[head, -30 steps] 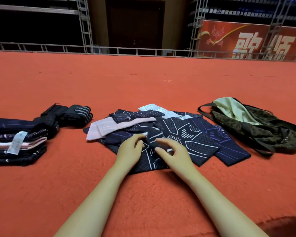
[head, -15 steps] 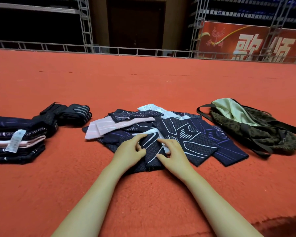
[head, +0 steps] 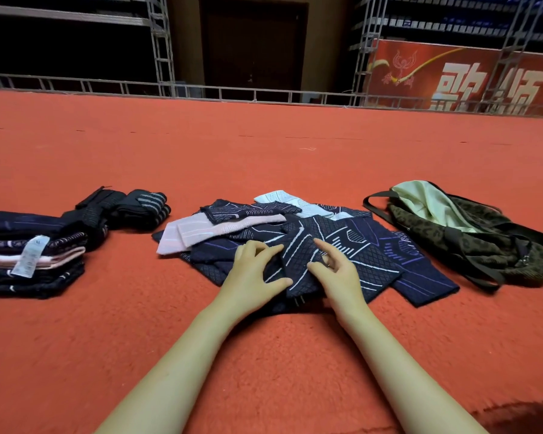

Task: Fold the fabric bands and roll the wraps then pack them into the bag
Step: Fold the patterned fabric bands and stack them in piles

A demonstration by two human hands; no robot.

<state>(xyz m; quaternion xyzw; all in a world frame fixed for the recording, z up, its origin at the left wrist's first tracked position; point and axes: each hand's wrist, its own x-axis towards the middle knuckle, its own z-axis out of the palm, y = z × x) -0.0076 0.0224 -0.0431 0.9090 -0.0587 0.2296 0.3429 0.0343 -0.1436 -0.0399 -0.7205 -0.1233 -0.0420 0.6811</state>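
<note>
Two hands: both work on one dark band at the near edge of the middle pile.
Folded stack: finished bands lie squared up at far left on the red carpet, a white label hanging from one.
Rolled wraps: dark rolls sit just behind the stack, touching it.
Loose pile: navy, pink and pale bands overlap at centre, unfolded, fanned in several directions.
Left hand: fingers curled, thumb and fingertips pinching the band's left edge.
Dark band: narrow folded strip between the hands; its long axis runs away from the person, leaning slightly right, near end towards the wrists.
Right hand: fingers bent and spread, tips pressing the band's right edge; whether they pinch it cannot be told.
Bag: olive patterned, slumped at right, mouth open with pale lining showing, well apart from the hands.
Risk: the fold may spring open or skew if either hand lifts early, since the band rests on uneven layers; a neighbouring band could drag along.
</note>
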